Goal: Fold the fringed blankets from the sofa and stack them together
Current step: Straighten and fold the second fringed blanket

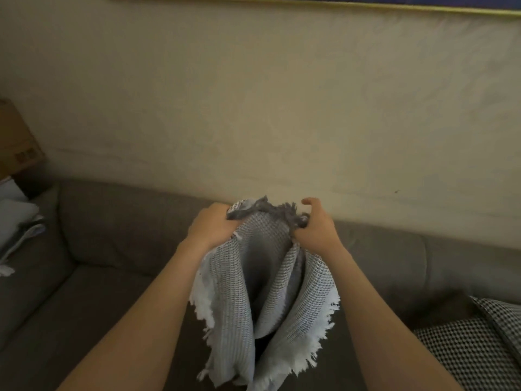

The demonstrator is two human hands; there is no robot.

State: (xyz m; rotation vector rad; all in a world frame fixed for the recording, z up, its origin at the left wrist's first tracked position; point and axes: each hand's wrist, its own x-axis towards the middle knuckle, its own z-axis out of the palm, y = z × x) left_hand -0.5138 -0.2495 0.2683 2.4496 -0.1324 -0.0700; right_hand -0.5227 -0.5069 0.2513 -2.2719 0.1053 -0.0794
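Both hands raised in front of the body, over the grey-brown fabric sofa. Between them hangs a grey waffle-weave blanket with white fringe, bunched at its top edge and falling in loose vertical folds. Its lower end is cut off by the bottom of the view, so I cannot tell whether it touches the seat. The left hand grips the top left corner; its fingers are curled over the cloth and mostly hidden behind it. The right hand pinches the darker grey fringe at the top right, fingers curled, the index one lifted clear of the cloth. Far left on the seat is a pale folded cloth with a white fringed corner, partly out of view and blurred. At lower right is a black-and-white checked fabric, cut off; cushion or blanket, I cannot tell. A brown cardboard box shows at the left edge against the cream wall.
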